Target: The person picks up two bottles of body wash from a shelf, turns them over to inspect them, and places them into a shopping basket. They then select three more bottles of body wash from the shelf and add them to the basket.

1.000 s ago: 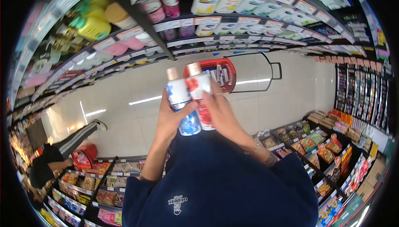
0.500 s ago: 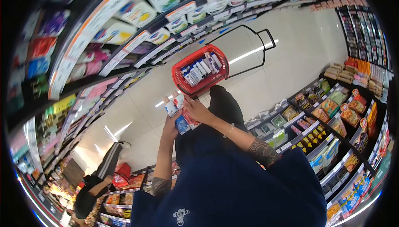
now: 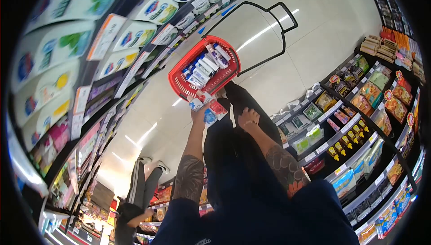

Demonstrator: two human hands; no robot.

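In the head view, my left hand (image 3: 199,115) is closed around two bottles held side by side. One is a white and blue bottle (image 3: 209,117); the other is a white and red bottle (image 3: 218,107). They are at the near edge of a red shopping basket (image 3: 175,82). Inside the basket lie several white, blue and purple tubes or bottles (image 3: 204,67). My right hand (image 3: 248,119) rests on my dark trouser leg, fingers bent a little apart and holding nothing.
A long black handle (image 3: 283,31) extends from the basket over the pale tiled floor (image 3: 314,43). Shelves of white bottles (image 3: 146,7) rise on the left. Packaged food (image 3: 343,141) fills shelves on the right. Another person's legs (image 3: 144,182) are at lower left.
My right hand has let go of the bottles and moved down to my leg. My left hand has carried both bottles closer to the basket. The view has shifted, and I am bent lower.
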